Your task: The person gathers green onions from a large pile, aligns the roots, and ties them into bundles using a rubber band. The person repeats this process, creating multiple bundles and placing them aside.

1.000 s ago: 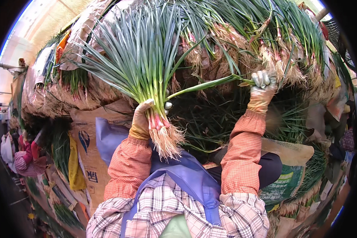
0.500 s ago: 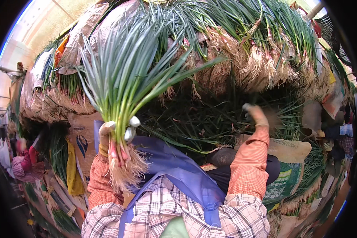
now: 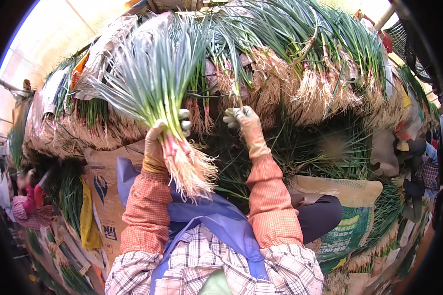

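Observation:
My gloved left hand (image 3: 156,143) is closed around a thick bunch of spring onions (image 3: 171,110). Their green leaves fan upward to the left, and the pale roots hang below the fist over my blue apron (image 3: 197,209). To its right, my gloved right hand (image 3: 247,127) is raised before the far heap, fingers pinched at the root end of a single spring onion (image 3: 237,87) whose leaves point up among the others. Part of that stalk blends into the heap behind it.
A long heap of spring onions (image 3: 310,44) spans the far side, roots hanging toward me. Loose green stalks (image 3: 300,152) lie in the shaded hollow below it. Printed sacks (image 3: 347,231) flank my knees. Other people (image 3: 29,206) sit at the far left and far right.
My right hand has moved left and up from the shaded stalks to a single spring onion at the heap. My left hand has shifted right and slightly up with its bunch.

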`<state>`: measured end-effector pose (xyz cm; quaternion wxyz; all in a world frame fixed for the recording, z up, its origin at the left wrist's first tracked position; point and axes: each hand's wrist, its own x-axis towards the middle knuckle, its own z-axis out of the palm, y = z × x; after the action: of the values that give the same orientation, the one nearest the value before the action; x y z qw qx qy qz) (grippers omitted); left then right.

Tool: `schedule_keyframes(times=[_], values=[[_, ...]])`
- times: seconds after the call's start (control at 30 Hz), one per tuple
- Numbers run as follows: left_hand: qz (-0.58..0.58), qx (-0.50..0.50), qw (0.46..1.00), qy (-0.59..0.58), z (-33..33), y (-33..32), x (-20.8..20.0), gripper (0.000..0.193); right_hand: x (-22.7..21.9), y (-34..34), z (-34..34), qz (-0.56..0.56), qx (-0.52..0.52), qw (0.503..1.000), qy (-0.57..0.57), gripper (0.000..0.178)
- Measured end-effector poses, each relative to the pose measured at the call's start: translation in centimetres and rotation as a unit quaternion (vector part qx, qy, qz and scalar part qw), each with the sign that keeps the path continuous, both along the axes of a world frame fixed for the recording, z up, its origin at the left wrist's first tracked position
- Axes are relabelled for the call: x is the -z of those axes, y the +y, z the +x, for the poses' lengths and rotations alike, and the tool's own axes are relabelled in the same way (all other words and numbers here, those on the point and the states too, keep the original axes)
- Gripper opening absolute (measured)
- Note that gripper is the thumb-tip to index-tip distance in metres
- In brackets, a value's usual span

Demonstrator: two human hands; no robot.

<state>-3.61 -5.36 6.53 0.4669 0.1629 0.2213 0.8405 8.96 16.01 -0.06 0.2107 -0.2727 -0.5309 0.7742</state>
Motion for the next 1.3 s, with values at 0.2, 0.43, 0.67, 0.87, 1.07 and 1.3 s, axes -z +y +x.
schedule_keyframes(times=[0.2, 0.43, 0.67, 0.87, 1.07, 1.3], values=[[-0.117, 0.092, 0.989, -0.003, 2.6, 2.9, 2.9, 0.052, 0.1, -5.9, 3.3, 0.534, -0.076, 0.84, -0.065, 0.011], [0.018, 0.05, 0.99, -0.13, 2.5, 1.1, 2.8, 0.052, 2.7, 1.6, 4.2, 0.562, 0.026, 0.823, -0.077, 0.039], [-0.093, -0.03, 0.989, -0.113, 2.8, 0.8, 1.9, 0.058, -5.6, -3.0, -4.0, -0.04, -0.351, 0.935, 0.027, 0.021], [-0.076, 0.004, 0.993, -0.092, 2.5, 1.1, 4.2, 0.044, -3.8, 1.1, -2.6, 0.628, -0.287, 0.723, -0.035, 0.02], [0.035, 0.026, 0.992, -0.119, 2.1, 2.2, 1.5, 0.068, -5.0, 5.2, -0.2, 0.542, -0.524, 0.559, -0.345, 0.043], [0.017, 0.028, 0.999, -0.042, 0.8, 3.1, -0.2, 0.06, -1.8, 7.9, -13.6, 0.629, -0.066, 0.706, -0.319, 0.044]])
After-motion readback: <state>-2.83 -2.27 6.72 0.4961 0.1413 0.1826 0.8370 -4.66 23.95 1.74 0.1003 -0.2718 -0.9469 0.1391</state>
